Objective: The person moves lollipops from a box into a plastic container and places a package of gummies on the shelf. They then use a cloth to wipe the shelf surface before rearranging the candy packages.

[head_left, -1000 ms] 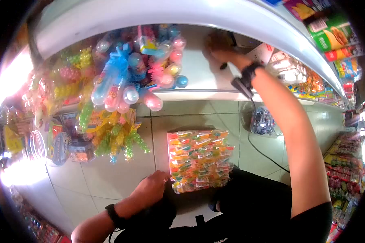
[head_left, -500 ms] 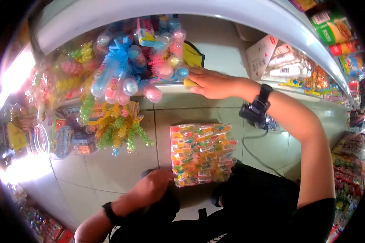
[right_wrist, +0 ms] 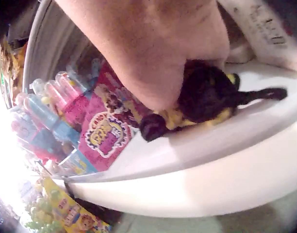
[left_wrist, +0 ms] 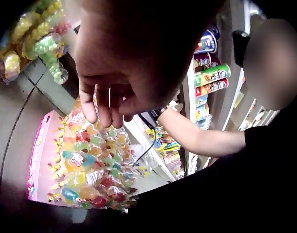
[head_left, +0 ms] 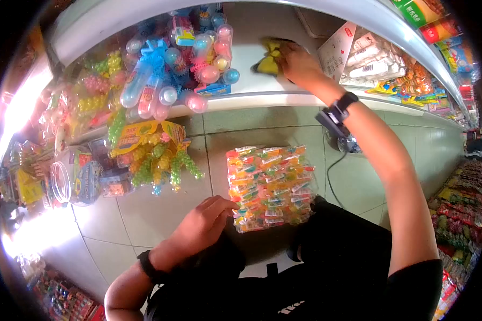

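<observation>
A yellow and black cloth (head_left: 270,61) lies bunched on the white shelf (head_left: 246,80), gripped by my right hand (head_left: 302,67). In the right wrist view the cloth (right_wrist: 206,97) bulges below the hand (right_wrist: 158,53), whose fingers are mostly hidden. My left hand (head_left: 201,224) is at the left edge of a box of wrapped candies (head_left: 270,187) on the floor. From the left wrist, that hand (left_wrist: 124,63) hangs over the candies (left_wrist: 90,165) with fingers loosely bent, holding nothing.
Candy tubes and ball toys (head_left: 150,85) fill the shelf's left part. White packets (head_left: 372,56) and a white box (head_left: 336,51) stand at its right. Grape-like toys (head_left: 158,158) and a clear jar (head_left: 77,176) are at the lower left. A cable runs from the right wrist.
My right hand has moved from the shelf's front edge beside the ball toys back and right across the shelf with the cloth. The left hand stays by the candy box.
</observation>
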Tool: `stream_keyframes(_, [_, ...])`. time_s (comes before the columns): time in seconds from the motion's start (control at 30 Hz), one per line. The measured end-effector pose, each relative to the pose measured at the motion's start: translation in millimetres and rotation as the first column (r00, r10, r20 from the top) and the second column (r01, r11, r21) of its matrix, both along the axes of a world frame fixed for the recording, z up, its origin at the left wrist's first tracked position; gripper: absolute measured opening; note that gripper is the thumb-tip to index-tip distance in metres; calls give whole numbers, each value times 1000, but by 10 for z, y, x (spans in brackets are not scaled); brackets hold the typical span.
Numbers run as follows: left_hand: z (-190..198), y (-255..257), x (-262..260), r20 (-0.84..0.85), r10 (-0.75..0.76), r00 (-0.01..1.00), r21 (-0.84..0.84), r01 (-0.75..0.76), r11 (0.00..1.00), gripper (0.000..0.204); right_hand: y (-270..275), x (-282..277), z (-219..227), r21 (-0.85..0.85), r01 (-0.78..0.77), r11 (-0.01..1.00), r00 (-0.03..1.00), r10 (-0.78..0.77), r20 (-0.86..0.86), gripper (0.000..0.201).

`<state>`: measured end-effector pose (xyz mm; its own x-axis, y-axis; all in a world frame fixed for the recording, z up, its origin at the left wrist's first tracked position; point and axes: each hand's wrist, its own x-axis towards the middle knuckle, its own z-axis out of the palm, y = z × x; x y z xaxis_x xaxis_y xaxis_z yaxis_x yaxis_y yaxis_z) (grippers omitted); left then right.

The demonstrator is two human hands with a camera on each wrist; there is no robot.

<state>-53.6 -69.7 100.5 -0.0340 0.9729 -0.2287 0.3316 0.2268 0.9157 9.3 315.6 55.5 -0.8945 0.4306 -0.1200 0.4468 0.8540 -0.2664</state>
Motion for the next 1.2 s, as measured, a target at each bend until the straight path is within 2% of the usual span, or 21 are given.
stream_keyframes(0.03, [-17, 5, 23, -25, -19, 1000, 10, 19, 1000, 16, -95, -49, 33, 78, 19, 997, 1000, -18, -16, 28])
stream_keyframes(0.1, [-34, 92, 51, -57, -28, 998, 31, 30, 999, 16, -345, -125, -264, -54, -444, 894, 852, 403, -334, 28])
stream_keyframes(0.13, [-8, 129, 84, -54, -38, 998, 71, 42, 997, 15, -628, -129, -81, -200, -420, 885, 884, 349, -312, 30])
stream_keyframes(0.23, [-21, 110, 44, -30, -50, 998, 78, 52, 996, 15, -190, -167, -49, -511, -249, 823, 967, 177, -186, 28])
stream_keyframes(0.3, [-41, 131, 40, 10, -38, 999, 45, 38, 998, 15, 195, -302, -144, 48, -273, 961, 875, 268, -403, 24])
stream_keyframes(0.37, [-18, 182, 14, 34, -6, 999, 3, 6, 1000, 16, 213, -424, -106, 8, 160, 987, 987, -160, 7, 26])
stream_keyframes(0.4, [2, 210, -13, 25, -21, 999, 3, 21, 1000, 16, 244, -522, -329, -2, 64, 998, 986, -63, 154, 30])
stream_keyframes(0.43, [27, 221, -22, 17, -24, 1000, 17, 24, 1000, 18, -23, -450, -142, -104, -96, 990, 991, 105, 83, 36])
stream_keyframes(0.5, [-3, 210, -70, 9, -34, 999, 27, 34, 999, 20, -381, -196, -385, 131, -493, 860, 755, 498, -426, 40])
stream_keyframes(0.57, [-106, 156, -142, 68, 17, 998, 53, -21, 998, 22, -82, -166, -137, 2, -543, 840, 840, 543, 9, 39])
stream_keyframes(0.6, [-102, 170, -151, 67, 11, 998, 50, -14, 999, 22, 189, -210, -489, 164, -306, 938, 869, 345, -355, 41])
stream_keyframes(0.63, [-90, 190, -149, 47, 23, 999, 20, -24, 999, 23, 192, -286, 87, -127, -63, 990, 987, 80, 138, 42])
stream_keyframes(0.7, [-106, 226, -128, 26, 29, 999, -16, -28, 999, 23, 602, -659, -289, -348, 147, 926, 989, -130, 69, 35])
stream_keyframes(0.77, [-127, 234, -135, 12, -30, 999, 31, 30, 999, 26, 501, -886, -481, -144, -199, 969, 961, 222, 168, 32])
stream_keyframes(0.8, [-98, 242, -168, -1, -37, 999, 27, 37, 999, 26, 327, -807, -647, -178, -482, 858, 875, 459, -155, 40])
stream_keyframes(0.9, [-48, 265, -190, -8, -64, 998, 61, 64, 996, 28, 322, -198, -396, 239, -693, 680, 643, 733, -223, 63])
stream_keyframes(0.93, [-45, 273, -202, 5, -64, 998, 43, 64, 997, 28, 439, -178, -338, 245, -698, 673, 637, 740, -217, 63])
stream_keyframes(1.0, [-69, 290, -141, 22, -61, 998, 30, 60, 998, 28, 694, -179, -247, 122, -163, 979, 978, 176, -107, 43])
stream_keyframes(1.1, [-103, 303, -113, 0, -77, 997, 90, 77, 993, 27, 932, -672, -458, 345, -44, 938, 992, 82, -96, 33])
stream_keyframes(1.17, [-95, 325, -77, -14, -96, 995, 125, 97, 987, 28, 312, -724, -43, -123, 123, 985, 980, -140, -138, 32])
stream_keyframes(1.2, [-81, 337, -61, -12, -101, 995, 129, 102, 986, 28, 229, -674, -185, 101, -133, 986, 991, 135, -10, 31])
